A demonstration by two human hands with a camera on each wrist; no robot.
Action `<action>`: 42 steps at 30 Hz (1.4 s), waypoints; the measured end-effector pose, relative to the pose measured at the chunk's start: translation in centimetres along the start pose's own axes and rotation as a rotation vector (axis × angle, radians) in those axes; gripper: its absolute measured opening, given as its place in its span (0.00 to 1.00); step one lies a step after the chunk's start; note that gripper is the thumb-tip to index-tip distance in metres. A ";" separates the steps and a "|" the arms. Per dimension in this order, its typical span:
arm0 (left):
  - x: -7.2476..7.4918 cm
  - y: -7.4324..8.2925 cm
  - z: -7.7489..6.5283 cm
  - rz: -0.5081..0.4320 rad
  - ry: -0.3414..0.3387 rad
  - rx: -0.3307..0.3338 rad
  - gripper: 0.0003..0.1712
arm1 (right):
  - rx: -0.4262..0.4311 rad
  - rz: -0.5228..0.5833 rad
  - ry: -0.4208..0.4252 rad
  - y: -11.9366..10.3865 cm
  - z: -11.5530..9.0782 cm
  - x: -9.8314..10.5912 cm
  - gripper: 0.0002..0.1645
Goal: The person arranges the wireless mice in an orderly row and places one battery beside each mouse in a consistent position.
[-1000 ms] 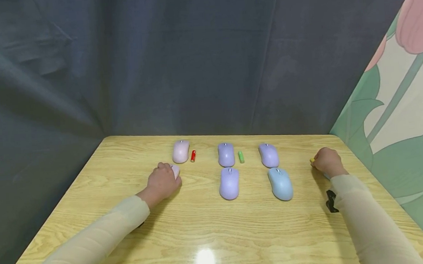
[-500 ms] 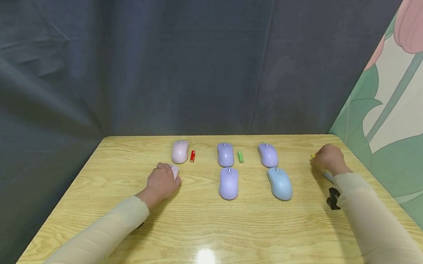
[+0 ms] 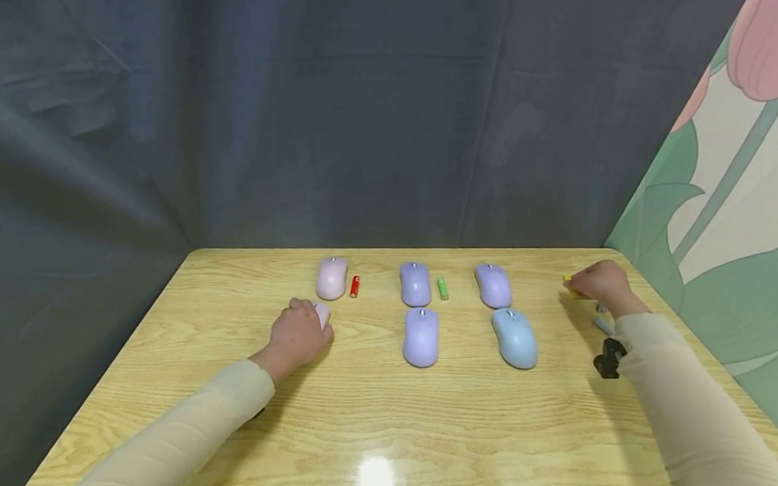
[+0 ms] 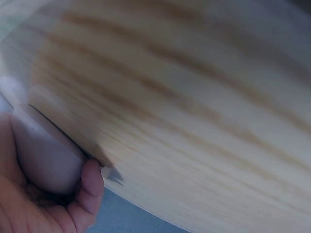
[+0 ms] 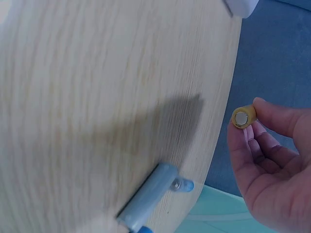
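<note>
Pinching a yellow battery [image 5: 244,116] between thumb and forefinger, the right hand [image 3: 599,282] is working at the right of the head frame, its other fingers curling loosely toward the palm. The battery is sitting out at the fingertips, seemingly clear of the table [image 3: 307,441], with a flat metal end facing the viewer in the right wrist frame. Light, even pressure seems best: a short, round thing like this is likely to roll or slip if the grip is squeezing off-centre. Carrying it with the wrist lifted would probably be wise, since a grey cylinder [image 5: 148,196] and a small blue battery [image 5: 182,184] are lying near the bottom of the right wrist frame, where a dropping hand could be knocking them.

Left of centre in the head frame, the left hand [image 3: 301,332] is gripping a pale pink mouse [image 4: 46,150], fingers curling round it; whether the mouse is resting flat or slightly raised, I cannot tell. A relaxed hold should be serving well, as pushing forward might be nudging the other pink mouse [image 3: 332,278] just beyond. A red battery [image 3: 354,287] and a green battery [image 3: 443,289] are lying around upper centre, so any sideways sweep should be passing above them.
</note>
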State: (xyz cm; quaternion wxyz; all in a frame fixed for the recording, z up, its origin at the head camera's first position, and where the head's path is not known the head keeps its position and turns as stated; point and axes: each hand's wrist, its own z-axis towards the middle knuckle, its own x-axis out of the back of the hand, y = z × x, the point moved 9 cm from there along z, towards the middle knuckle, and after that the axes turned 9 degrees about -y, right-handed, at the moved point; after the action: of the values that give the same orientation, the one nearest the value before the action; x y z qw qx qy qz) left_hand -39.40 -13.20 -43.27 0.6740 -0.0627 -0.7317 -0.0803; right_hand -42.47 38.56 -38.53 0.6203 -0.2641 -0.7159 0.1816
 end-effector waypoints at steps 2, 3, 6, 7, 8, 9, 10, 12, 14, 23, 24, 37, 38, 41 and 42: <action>0.0 0.0 0.0 0.004 0.004 -0.003 0.34 | -0.019 0.065 -0.024 0.0 0.2 -0.4 0.19; 0.0 0.0 0.0 0.008 0.008 -0.005 0.34 | -0.031 0.098 -0.035 0.0 0.3 -0.6 0.19; 0.1 0.0 0.0 0.011 0.019 -0.008 0.33 | -0.059 0.212 -0.060 -0.1 0.5 -1.2 0.17; 0.1 0.0 0.0 0.011 0.019 -0.007 0.33 | -0.067 0.255 -0.067 -0.1 0.7 -1.4 0.17; 0.1 0.0 0.0 0.011 0.023 -0.010 0.33 | -0.074 0.292 -0.075 -0.1 0.8 -1.7 0.16; 0.1 0.0 0.0 0.010 0.024 -0.011 0.33 | -0.080 0.326 -0.081 -0.1 0.9 -1.9 0.16; 0.1 0.0 0.0 0.010 0.024 -0.012 0.33 | -0.086 0.359 -0.086 -0.2 1.1 -2.1 0.16; 0.2 0.1 -0.1 0.008 0.025 -0.014 0.34 | -0.097 0.402 -0.097 -0.2 1.3 -2.6 0.17; 0.2 0.1 -0.1 0.011 0.027 -0.017 0.34 | -0.112 0.402 -0.100 -0.2 1.6 -3.0 0.18; 0.2 0.0 0.1 -0.008 0.031 -0.017 0.33 | -0.136 0.326 -0.118 -1.0 2.1 -4.5 0.16; 0.1 0.0 0.1 -0.008 0.032 -0.017 0.33 | -0.139 0.318 -0.120 -1.0 2.1 -4.6 0.15; 0.1 -0.1 0.0 -0.007 0.031 -0.013 0.33 | -0.143 0.200 -0.130 -1.7 2.6 -6.1 0.15; 0.1 -0.1 0.0 -0.008 0.031 -0.011 0.33 | -0.143 0.193 -0.129 -1.8 2.7 -6.1 0.15; 0.2 0.0 -0.1 -0.005 0.032 -0.011 0.34 | -0.144 0.175 -0.135 -1.8 2.8 -6.3 0.15; 0.3 0.0 -0.1 -0.004 0.031 -0.012 0.34 | -0.147 0.175 -0.137 -1.8 2.9 -6.4 0.15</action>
State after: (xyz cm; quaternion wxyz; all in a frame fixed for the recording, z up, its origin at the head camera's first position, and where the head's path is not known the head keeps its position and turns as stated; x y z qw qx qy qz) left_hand -39.32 -13.19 -43.00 0.6847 -0.0642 -0.7208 -0.0870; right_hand -45.00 33.46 -42.99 0.5309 -0.3571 -0.7422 0.1997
